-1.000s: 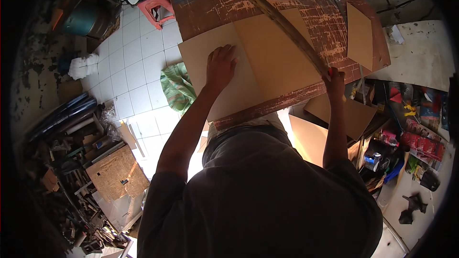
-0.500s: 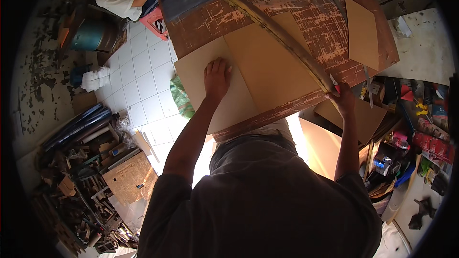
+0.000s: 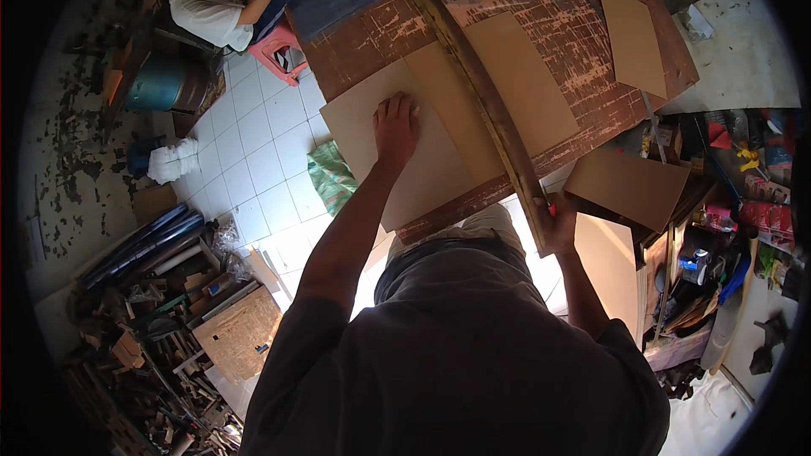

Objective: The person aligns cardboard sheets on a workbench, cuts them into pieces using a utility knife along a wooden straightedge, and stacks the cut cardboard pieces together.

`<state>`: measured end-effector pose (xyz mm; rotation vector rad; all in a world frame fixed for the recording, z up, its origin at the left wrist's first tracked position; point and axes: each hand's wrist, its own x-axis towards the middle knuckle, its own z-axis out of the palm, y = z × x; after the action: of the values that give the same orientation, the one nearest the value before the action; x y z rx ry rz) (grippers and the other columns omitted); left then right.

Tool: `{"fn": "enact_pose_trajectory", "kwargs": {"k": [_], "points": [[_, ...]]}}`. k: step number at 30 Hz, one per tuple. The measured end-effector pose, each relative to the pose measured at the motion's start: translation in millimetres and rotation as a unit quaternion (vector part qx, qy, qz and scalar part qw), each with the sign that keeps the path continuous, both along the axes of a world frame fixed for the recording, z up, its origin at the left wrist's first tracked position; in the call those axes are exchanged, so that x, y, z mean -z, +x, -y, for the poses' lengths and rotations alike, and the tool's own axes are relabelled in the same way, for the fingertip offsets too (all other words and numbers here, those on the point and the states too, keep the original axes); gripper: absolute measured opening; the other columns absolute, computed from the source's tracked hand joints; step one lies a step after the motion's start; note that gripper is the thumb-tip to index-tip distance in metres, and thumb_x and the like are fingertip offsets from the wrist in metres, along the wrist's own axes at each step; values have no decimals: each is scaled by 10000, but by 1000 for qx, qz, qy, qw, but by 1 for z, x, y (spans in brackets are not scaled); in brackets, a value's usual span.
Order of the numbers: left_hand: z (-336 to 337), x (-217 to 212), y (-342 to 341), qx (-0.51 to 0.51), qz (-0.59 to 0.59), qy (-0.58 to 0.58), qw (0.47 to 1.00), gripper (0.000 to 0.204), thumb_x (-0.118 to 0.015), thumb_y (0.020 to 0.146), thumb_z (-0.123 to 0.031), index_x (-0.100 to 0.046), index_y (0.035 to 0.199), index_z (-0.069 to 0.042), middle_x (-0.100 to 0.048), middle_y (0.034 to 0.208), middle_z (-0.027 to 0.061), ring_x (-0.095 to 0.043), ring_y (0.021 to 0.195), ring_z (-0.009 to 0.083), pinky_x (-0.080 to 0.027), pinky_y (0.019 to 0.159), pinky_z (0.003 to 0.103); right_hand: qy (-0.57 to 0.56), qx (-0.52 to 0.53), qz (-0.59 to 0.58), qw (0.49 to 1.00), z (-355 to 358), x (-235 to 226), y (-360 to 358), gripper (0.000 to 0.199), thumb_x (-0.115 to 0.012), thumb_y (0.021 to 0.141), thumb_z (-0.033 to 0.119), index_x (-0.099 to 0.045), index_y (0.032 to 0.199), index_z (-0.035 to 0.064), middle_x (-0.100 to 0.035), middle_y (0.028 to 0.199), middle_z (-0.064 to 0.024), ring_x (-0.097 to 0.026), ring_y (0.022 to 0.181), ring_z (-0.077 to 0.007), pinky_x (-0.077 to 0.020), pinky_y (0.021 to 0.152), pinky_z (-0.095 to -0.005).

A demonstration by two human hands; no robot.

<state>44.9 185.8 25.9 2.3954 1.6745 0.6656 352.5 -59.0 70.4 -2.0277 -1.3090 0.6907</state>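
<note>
cardboard sheet (image 3: 439, 143) under left hand (image 3: 395, 125)

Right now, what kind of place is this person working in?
Probably a small, crowded workshop. A worn wooden worktable holds a brown board and a long straightedge, and scrap wood is piled on the tiled floor.

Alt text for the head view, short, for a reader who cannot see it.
Seen from above, a person presses the left hand flat on a cardboard sheet on a worn table, while the right hand grips the near end of a long straightedge laid across it.
</note>
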Motion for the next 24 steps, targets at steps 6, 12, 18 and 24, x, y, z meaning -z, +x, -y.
{"fn": "enact_pose_trajectory", "kwargs": {"k": [6,12,18,24], "points": [[0,-5,1,10,39,-3,999,312,-558,995,-231,-555,1283,-109,-557,1301,92,-503,1213,330,-395,1041,488,-39,10,-28,999,36,35,-49,372,-756,888,331,-603,778,11,-532,607,-154,-482,542,-262,-441,565,-392],[0,-6,-1,-11,136,-34,990,383,-567,1008,-278,-507,1322,-68,-545,1285,163,-504,1193,363,-390,1033,507,-21,-31,-18,999,34,47,-71,407,-764,874,383,-616,768,19,-554,613,-159,-542,551,-310,-456,563,-405],[8,-8,4,-1,27,-31,999,470,-569,1000,-396,-514,1449,-270,-428,1393,186,-449,1198,366,-363,1021,508,-35,-26,-21,999,33,48,-89,359,-746,900,330,-615,793,15,-574,664,-163,-538,593,-291,-457,595,-386],[9,-9,6,40,-78,30,996,381,-542,1001,-463,-573,1379,-431,-337,1504,151,-397,1256,365,-326,1046,525,1,-39,-26,999,36,52,-89,323,-755,889,330,-658,838,26,-624,722,-165,-584,627,-312,-483,617,-395]]}}
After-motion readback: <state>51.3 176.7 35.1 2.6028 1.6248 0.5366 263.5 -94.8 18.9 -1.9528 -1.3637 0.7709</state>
